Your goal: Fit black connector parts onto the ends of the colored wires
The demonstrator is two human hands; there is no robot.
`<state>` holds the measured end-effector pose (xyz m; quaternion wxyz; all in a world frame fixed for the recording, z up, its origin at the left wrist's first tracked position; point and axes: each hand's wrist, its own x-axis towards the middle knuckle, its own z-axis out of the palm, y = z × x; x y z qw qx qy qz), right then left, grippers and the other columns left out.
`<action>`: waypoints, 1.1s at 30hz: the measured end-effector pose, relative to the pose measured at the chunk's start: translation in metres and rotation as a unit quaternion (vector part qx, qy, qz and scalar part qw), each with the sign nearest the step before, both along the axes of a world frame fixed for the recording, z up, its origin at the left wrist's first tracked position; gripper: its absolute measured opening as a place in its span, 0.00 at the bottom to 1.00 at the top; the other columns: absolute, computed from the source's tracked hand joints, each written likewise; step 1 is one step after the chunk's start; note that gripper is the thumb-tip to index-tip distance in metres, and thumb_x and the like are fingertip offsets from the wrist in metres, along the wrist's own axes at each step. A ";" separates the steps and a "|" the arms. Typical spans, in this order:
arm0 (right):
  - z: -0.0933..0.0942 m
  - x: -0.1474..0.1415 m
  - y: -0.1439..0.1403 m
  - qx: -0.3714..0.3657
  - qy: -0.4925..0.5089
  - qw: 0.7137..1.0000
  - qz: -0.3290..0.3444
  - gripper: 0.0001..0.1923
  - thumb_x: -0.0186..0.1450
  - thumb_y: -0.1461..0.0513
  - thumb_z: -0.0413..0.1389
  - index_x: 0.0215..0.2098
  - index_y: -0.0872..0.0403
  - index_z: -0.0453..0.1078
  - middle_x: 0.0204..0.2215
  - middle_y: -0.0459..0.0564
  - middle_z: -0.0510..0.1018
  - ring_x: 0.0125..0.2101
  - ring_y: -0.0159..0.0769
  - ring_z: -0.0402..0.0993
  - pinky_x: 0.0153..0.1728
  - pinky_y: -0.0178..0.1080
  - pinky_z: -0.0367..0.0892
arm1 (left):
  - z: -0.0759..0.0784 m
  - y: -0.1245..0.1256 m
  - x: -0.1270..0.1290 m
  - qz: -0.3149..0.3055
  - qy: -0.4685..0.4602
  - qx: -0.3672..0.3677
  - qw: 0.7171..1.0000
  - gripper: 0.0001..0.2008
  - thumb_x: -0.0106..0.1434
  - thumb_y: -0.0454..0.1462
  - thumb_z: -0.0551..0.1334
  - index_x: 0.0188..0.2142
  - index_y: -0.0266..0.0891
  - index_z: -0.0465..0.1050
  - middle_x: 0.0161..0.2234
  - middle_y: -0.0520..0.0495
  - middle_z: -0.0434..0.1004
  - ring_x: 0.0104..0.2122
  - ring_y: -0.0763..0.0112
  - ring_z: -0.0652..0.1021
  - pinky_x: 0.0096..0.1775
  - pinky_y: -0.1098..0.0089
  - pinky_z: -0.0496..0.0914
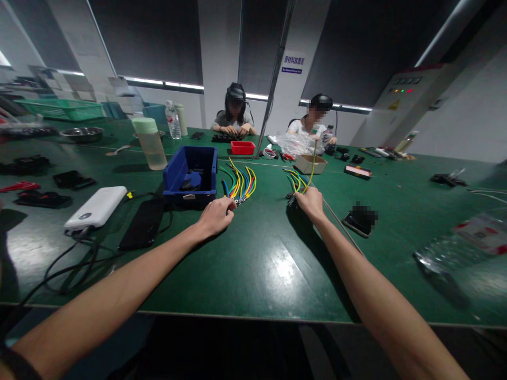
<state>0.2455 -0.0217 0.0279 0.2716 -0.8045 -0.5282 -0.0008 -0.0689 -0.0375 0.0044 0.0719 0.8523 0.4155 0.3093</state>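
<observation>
Dim workshop with dark blinds; long green worktop [257,269] running across to two seated people at the far side, busy with their own small parts.

Head view, all placed from the blue bin [190,177]. Just right of the bin, a fan of coloured wires [241,184] lying flat on the worktop, metal ends gathered toward the near side. Left hand [216,216] at those ends, fingers curled, grip pinched on the gathered tips as far as can be judged. Farther right of the bin, a second, smaller wire bundle [297,182], yellow, green and blue, rising from the right hand [311,203]; grip clenched around its base. Left of the bin, a white power bank [97,207] and a black phone [142,224] with trailing cables. Behind and left of the bin, a clear jar with a green lid [150,142]. Well right of the bin, beyond the right hand, another phone [356,221] lying flat.

Likely step: sorting or bunching wires, one set per hand. Next move probably calls for keeping the tips aligned while lifting, without letting the fan splay.
</observation>
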 end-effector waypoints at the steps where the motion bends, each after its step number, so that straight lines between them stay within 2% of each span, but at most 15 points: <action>1: 0.000 0.001 0.000 -0.006 -0.007 1.000 -0.006 0.15 0.56 0.61 0.52 0.34 0.61 0.77 0.31 0.64 0.79 0.37 0.49 0.76 0.34 0.38 0.64 | 0.000 0.000 0.000 0.000 0.000 -0.001 1.000 0.09 0.53 0.29 0.55 0.32 0.39 0.70 0.32 0.47 0.75 0.33 0.66 0.75 0.37 0.67 0.70; 12: 0.000 0.007 -0.003 -0.073 -0.043 0.995 -0.044 0.18 0.57 0.58 0.52 0.35 0.64 0.76 0.31 0.69 0.78 0.36 0.51 0.76 0.29 0.39 0.65 | -0.001 0.001 -0.001 -0.001 -0.001 -0.003 1.000 0.09 0.54 0.29 0.55 0.33 0.39 0.71 0.32 0.47 0.75 0.32 0.66 0.75 0.37 0.68 0.69; 23: -0.006 0.004 -0.001 -0.098 -0.079 0.991 -0.045 0.18 0.60 0.61 0.50 0.42 0.61 0.74 0.39 0.66 0.78 0.42 0.49 0.75 0.37 0.38 0.66 | -0.004 0.003 -0.001 0.008 0.016 -0.009 1.000 0.10 0.55 0.29 0.54 0.34 0.39 0.71 0.33 0.48 0.75 0.33 0.66 0.75 0.37 0.68 0.69; 33: -0.007 0.001 -0.004 -0.074 -0.087 0.992 -0.045 0.19 0.63 0.54 0.50 0.47 0.55 0.72 0.41 0.62 0.77 0.45 0.49 0.74 0.40 0.43 0.66 | -0.003 0.002 -0.001 0.003 0.010 -0.012 1.000 0.09 0.54 0.29 0.54 0.33 0.39 0.71 0.33 0.48 0.75 0.34 0.66 0.75 0.38 0.68 0.69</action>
